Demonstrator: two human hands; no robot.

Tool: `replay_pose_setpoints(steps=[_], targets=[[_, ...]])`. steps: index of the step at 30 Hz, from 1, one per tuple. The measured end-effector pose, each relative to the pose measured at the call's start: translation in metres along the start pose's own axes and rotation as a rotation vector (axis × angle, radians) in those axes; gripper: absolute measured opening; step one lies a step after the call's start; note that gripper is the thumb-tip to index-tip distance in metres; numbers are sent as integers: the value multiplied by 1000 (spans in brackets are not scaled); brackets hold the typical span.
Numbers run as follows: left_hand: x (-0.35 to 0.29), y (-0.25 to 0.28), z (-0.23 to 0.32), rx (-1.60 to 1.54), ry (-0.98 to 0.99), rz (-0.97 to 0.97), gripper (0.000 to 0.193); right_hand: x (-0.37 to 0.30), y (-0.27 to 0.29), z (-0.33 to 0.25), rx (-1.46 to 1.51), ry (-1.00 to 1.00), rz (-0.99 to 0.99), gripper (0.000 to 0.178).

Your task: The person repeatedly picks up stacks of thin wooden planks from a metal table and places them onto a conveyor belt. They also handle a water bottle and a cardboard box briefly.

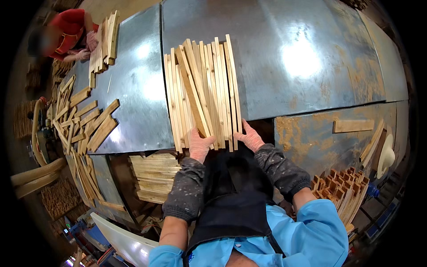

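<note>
A row of long, pale wooden strips point(218, 84) lies on the metal table in front of me, their near ends toward my body. Two or more strips point(190, 84) rest slantwise on top of the others. My left hand point(200, 146), in a pinkish glove, has its thumb and fingers around the near end of the slanted strips. At the row's right edge, my gloved right hand point(251, 137) touches the outermost strip, thumb and forefinger stretched apart. The undersides of both hands are hidden.
Loose wood pieces point(102, 129) are scattered at left, and a co-worker's gloved hands point(91, 42) touch another bundle at far left. Stacked strips point(153, 178) sit below the table edge. At right are a short board point(353, 126), upright sticks point(344, 191) and a pale hat point(386, 155).
</note>
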State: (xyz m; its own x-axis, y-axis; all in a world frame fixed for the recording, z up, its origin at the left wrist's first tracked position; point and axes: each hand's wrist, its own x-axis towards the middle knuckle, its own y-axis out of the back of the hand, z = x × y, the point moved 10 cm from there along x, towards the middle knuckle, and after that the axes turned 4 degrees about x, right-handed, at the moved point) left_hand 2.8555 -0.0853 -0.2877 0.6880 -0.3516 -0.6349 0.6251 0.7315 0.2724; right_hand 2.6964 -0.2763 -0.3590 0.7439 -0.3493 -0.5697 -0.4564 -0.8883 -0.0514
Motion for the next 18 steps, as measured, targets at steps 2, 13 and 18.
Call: replay_pose_setpoints(steps=[2,13,18], targets=[[-8,3,1,-140,-6,-112,74,1,1,4,40,-16,-29,98],[-38,7,-8,-452,107,-221,75,-4,13,6,-133,-37,218,88],[-52,6,-21,-495,123,-272,67,-23,16,-36,-90,91,374,68]])
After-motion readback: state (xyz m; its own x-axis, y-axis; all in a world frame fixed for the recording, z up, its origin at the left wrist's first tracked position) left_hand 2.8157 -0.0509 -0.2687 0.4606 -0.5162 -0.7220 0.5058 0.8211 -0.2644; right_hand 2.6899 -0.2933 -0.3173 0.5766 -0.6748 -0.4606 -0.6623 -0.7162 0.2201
